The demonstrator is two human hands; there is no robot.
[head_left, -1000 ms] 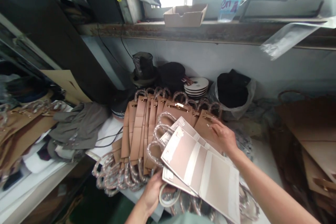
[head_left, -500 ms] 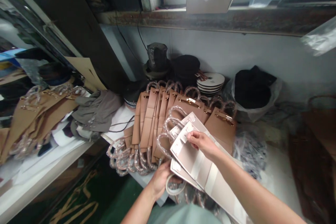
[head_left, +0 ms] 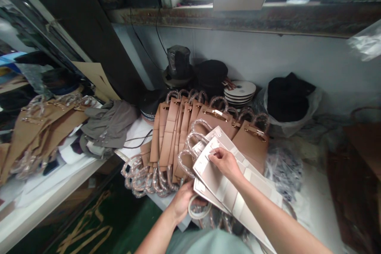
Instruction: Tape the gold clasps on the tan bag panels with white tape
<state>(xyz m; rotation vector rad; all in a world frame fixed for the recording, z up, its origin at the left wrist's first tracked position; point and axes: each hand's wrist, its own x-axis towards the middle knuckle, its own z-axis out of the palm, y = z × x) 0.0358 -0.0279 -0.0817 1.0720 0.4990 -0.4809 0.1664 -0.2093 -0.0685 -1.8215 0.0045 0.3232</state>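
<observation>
Above the brown bags [head_left: 174, 127], right fingers [head_left: 214, 156] pinch the pale bag [head_left: 208, 177] while left fingers [head_left: 190, 197] clasp its corner.

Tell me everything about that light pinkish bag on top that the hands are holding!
The pale pink paper bag is folded flat, with lighter creased strips across it. It lies tilted on top of a pile of pale bags, over fanned brown bags. Its looped handle, wrapped in clear plastic, sticks out left. The right hand pinches a small flap near its top edge; the left hand grips the pile at its near corner.
</observation>
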